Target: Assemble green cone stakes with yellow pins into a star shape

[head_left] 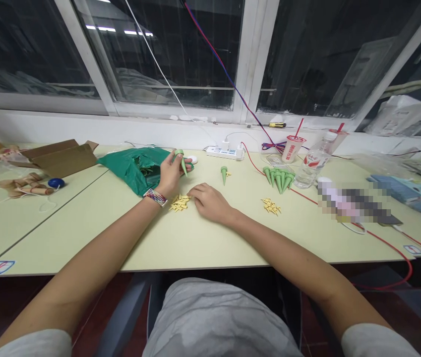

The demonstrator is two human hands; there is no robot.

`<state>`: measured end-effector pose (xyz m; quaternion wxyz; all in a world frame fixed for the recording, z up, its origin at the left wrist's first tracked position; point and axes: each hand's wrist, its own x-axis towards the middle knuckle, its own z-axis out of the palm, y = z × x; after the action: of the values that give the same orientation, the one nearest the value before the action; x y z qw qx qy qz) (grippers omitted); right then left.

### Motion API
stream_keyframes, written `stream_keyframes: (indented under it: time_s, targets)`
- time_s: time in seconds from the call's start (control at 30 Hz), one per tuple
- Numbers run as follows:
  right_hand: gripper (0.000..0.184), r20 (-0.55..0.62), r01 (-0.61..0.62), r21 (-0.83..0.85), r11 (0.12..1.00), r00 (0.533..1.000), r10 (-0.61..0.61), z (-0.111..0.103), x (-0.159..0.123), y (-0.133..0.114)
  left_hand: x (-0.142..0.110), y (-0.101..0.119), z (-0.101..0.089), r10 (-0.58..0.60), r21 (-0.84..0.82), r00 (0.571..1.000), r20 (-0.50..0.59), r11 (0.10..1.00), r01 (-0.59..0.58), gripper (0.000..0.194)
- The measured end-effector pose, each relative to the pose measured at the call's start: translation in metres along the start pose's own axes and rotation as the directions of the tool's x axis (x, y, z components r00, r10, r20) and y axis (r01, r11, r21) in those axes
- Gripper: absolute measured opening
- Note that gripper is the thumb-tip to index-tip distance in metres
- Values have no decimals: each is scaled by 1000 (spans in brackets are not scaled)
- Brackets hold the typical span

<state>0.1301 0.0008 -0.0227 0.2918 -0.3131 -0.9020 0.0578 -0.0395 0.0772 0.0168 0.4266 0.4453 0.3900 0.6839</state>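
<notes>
My left hand (171,172) is closed around a green plastic cone-shaped spike (183,164), cap end up and point down, beside an open green plastic bag (128,168). My right hand (212,202) rests on the table, its fingers bent and pressed together at the right edge of a pile of small yellow plastic pieces (179,203). Whatever its fingertips hold is too small to make out. Beyond it lies a single green spike (224,174) with a small yellow piece (228,174) by its side. Several more green spikes (279,178) lie grouped to the right, behind a second yellow pile (270,206).
At the right stand a water bottle (310,166) and a paper cup with a straw (292,148). A red cable (307,197) crosses the table from a power strip (225,152). A cardboard box (63,158) and wooden toy (28,186) lie left.
</notes>
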Motion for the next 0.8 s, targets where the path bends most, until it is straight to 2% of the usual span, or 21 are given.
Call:
stream_keyframes:
  time_s: [0.1,0.23,0.33,0.43,0.57,0.67,0.73,0.8]
  targets:
    - [29,46,31,-31,999,998,-30,3,2,7,3,-2,-4,-26,-15,999,-43,1000,25,38]
    - [22,16,-51,-96,994,998,53,2,0,14,3,-4,-3,-47,-8,998,-39,999,47,27]
    - [18,-10,-130,-88,988,992,130,1,-5,19,1,-5,-2,-72,-3,997,21,997,72,19]
    - [14,-30,-171,-58,984,985,169,-2,-7,24,0,-6,-4,-88,10,991,98,996,88,19]
    - [13,-4,-150,-38,988,989,150,-6,-7,29,-2,-9,-6,-106,43,970,217,994,99,35]
    - [14,3,-128,-35,991,992,128,-7,-7,30,-3,-10,-6,-123,58,958,260,992,112,47]
    - [15,-15,-143,13,990,990,143,-6,-6,31,-4,-9,-5,-126,68,954,271,991,111,46]
    - [16,-50,-182,144,973,980,191,-5,-3,32,-5,-9,-4,-118,72,952,283,992,102,44]
